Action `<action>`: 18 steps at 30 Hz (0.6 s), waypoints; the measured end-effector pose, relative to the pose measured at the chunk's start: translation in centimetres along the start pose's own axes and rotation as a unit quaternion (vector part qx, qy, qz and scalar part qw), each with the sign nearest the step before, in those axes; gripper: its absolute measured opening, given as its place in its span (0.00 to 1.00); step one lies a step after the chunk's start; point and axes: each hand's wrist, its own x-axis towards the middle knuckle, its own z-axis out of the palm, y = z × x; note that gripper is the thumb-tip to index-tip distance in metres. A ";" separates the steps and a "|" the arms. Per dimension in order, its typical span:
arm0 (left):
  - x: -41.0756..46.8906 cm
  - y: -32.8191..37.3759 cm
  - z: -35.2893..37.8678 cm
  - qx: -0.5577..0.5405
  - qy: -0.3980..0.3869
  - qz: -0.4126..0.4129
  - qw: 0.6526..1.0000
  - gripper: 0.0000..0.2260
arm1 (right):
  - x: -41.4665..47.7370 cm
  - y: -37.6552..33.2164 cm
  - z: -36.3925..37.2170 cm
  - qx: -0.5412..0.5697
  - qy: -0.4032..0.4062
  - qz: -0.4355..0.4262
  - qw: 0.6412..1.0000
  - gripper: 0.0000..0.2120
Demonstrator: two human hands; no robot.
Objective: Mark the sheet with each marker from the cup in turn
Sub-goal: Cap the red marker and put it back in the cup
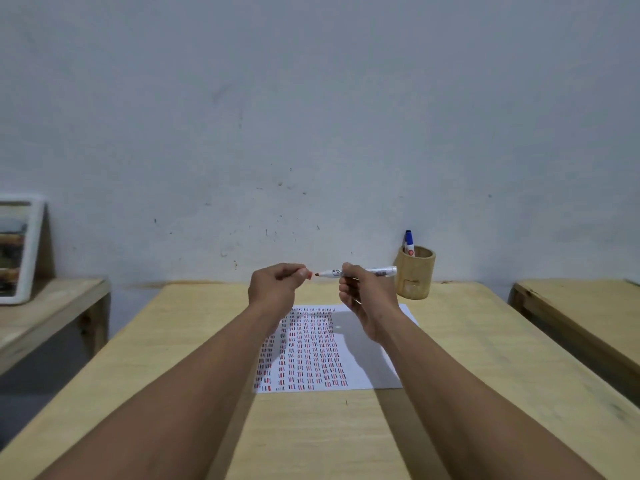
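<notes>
Looking well along: sheet (367, 344) mostly filled, right hand (363, 296) gripping the uncapped red marker (360, 272), left hand (277, 284) pinching its cap (307, 273) (blue marker (409, 241) waits in the cup (415, 275)).

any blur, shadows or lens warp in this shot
Head view: dim, even light; the arms throw soft shadows on the sheet and table. Wide-angle warp splays the table edges. The picture frame at far left is blurred; the marker print is unreadable.

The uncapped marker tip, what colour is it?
Red, clearest in the head view, on the white marker.
</notes>
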 end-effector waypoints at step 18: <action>-1.8 3.9 2.4 -0.077 -0.049 -0.051 0.995 0.04 | -0.8 -2.3 -0.8 0.048 -0.031 0.034 0.998 0.06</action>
